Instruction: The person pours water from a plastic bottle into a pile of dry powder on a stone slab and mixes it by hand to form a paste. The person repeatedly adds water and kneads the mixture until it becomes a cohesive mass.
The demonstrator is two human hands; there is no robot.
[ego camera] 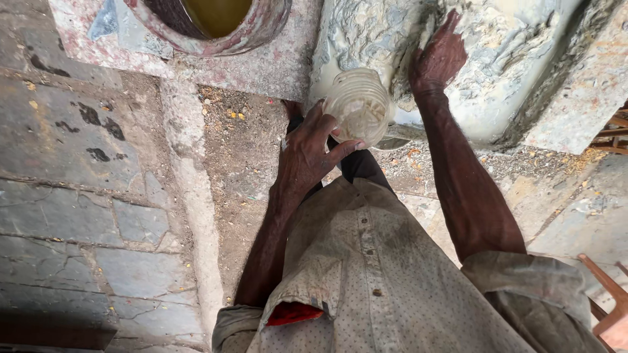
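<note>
Left hand: left hand [307, 153], fingers curled around the clear ribbed plastic cup smeared with pale paste [360, 104], held at the trough's front edge.
Right hand: right hand [437, 59], fingers spread flat on the pale wet paste [504, 46] in the grey stone trough [575, 91].
Beyond: round pink-stained basin of yellowish liquid [216, 26], far left on a speckled slab.

I am seeing a ribbed, translucent plastic jar [358, 104], smeared with matt pale paste, sitting in my left hand [306, 155]. My right hand [437, 60] is pressing on a wet, glossy, lumpy grey-white mass [510, 59]. The stone floor [78, 196] on the left is looking rough, cracked and dull. My dotted cloth shirt [379, 281] is looking worn and matt. Far left, a round basin [216, 29] is showing a chipped, paint-stained rim.
</note>
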